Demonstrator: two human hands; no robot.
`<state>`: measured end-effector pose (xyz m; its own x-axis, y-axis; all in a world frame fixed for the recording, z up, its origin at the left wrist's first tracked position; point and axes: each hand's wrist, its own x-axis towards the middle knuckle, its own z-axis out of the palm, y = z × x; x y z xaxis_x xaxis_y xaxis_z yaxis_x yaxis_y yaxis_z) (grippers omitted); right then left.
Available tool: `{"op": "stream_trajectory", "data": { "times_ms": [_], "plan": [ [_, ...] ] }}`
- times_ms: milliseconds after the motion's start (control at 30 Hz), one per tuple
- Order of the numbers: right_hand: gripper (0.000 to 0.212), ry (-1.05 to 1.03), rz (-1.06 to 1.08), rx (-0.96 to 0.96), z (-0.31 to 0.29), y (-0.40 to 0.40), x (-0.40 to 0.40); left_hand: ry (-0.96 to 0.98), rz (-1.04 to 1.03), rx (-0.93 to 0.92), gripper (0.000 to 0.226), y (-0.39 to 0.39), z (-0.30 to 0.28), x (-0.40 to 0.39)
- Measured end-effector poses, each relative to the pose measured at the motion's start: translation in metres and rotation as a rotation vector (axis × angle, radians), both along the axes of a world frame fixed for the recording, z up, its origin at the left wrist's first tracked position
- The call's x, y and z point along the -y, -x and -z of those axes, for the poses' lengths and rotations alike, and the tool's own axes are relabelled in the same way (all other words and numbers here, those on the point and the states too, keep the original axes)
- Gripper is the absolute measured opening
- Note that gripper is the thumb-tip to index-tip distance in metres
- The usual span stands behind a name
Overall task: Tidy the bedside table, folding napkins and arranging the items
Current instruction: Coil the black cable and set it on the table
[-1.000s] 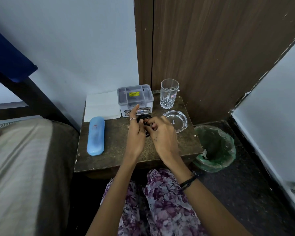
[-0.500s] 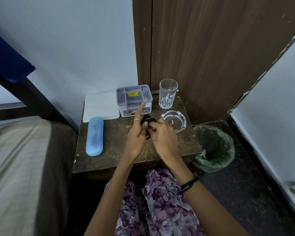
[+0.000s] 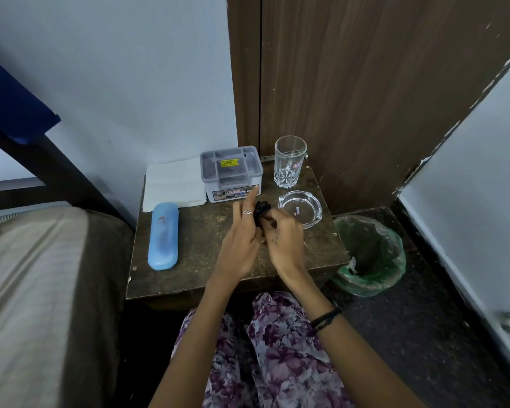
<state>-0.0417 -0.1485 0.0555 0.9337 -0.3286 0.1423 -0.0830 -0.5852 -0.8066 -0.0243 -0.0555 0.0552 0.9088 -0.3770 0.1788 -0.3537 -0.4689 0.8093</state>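
I have both hands over the middle of the worn brown wooden desk (image 3: 195, 240), working a small black coiled thing (image 3: 262, 209), a cord or band, I cannot tell which. My left hand (image 3: 239, 245) has its forefinger raised straight and the other fingers curled against the coil; my right hand (image 3: 283, 242) pinches it from the other side, so each grip is closed on it. I judge this to be a winding step. To do it well I would keep the loops tight and low, clear of the round clear glass ashtray (image 3: 300, 208) just right of my right grip. The folded white napkins (image 3: 174, 184) lie beyond my left grip, at the wall.
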Motion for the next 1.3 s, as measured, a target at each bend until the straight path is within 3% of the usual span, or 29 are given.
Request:
{"op": "stream_trajectory", "data": {
  "times_ms": [167, 367, 633, 900, 1100, 1300],
  "plan": [
    [0.016, -0.113, 0.007, -0.002, 0.004, 0.002, -0.006, -0.041, -0.028, 0.116, 0.053, 0.005, 0.007, 0.002],
    [0.016, -0.039, -0.044, -0.048, 0.009, 0.005, -0.007, -0.038, 0.004, 0.13, 0.049, 0.002, 0.021, -0.005],
    [0.006, 0.029, -0.025, 0.068, 0.014, 0.01, -0.009, 0.122, 0.03, 0.047, 0.04, -0.004, 0.016, -0.01],
    [0.01, -0.159, 0.084, 0.189, 0.013, 0.011, -0.014, 0.253, 0.025, 0.004, 0.037, 0.0, 0.005, -0.007],
    [0.009, -0.419, 0.135, 0.144, 0.018, 0.011, -0.018, 0.06, -0.157, 0.035, 0.043, -0.001, 0.016, -0.005],
    [0.01, -0.255, 0.117, 0.138, 0.018, 0.015, -0.016, 0.0, -0.113, 0.003, 0.023, 0.004, 0.02, -0.002]
  ]
}}
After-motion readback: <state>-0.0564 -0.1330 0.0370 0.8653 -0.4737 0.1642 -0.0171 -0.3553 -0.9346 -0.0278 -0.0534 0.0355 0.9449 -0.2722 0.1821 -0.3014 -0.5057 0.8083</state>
